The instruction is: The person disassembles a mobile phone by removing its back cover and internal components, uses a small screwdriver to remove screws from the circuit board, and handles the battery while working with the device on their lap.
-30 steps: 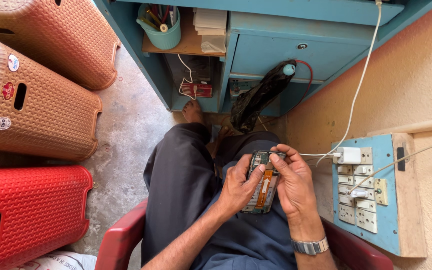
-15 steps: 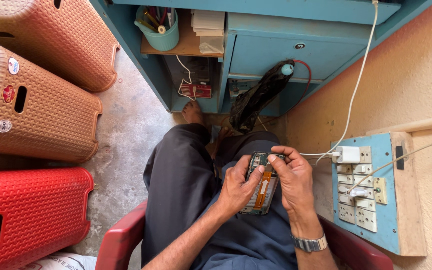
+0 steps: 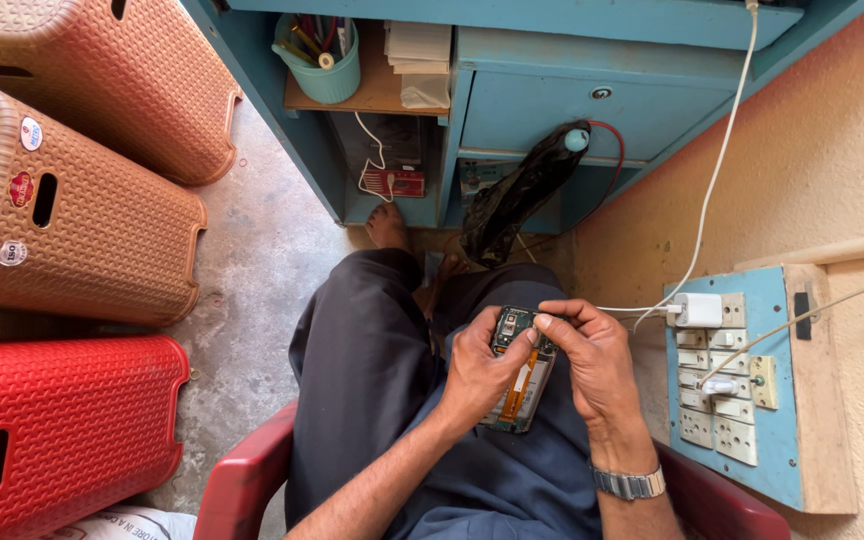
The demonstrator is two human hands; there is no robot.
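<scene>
An opened mobile phone (image 3: 515, 375), its back cover off and green circuit board and orange strip showing, rests over my lap. My left hand (image 3: 477, 378) cups it from the left side, thumb across the board. My right hand (image 3: 592, 360) holds the phone's right edge, fingertips pinched at the top of the board. A metal wristwatch (image 3: 629, 484) sits on my right wrist. I am seated in a red plastic chair (image 3: 242, 485), in dark trousers, one bare foot (image 3: 388, 226) on the floor.
Plastic stools, two brown (image 3: 72, 200) and one red (image 3: 62, 430), lie stacked on their sides at left. A blue desk (image 3: 552, 100) with a drawer, a cup of tools (image 3: 320, 55) and papers is ahead. A blue switchboard (image 3: 742, 390) with a white charger (image 3: 697, 310) hangs on the right wall.
The view has shifted very slightly. Both hands stay on the phone with only small finger movement at its top.
</scene>
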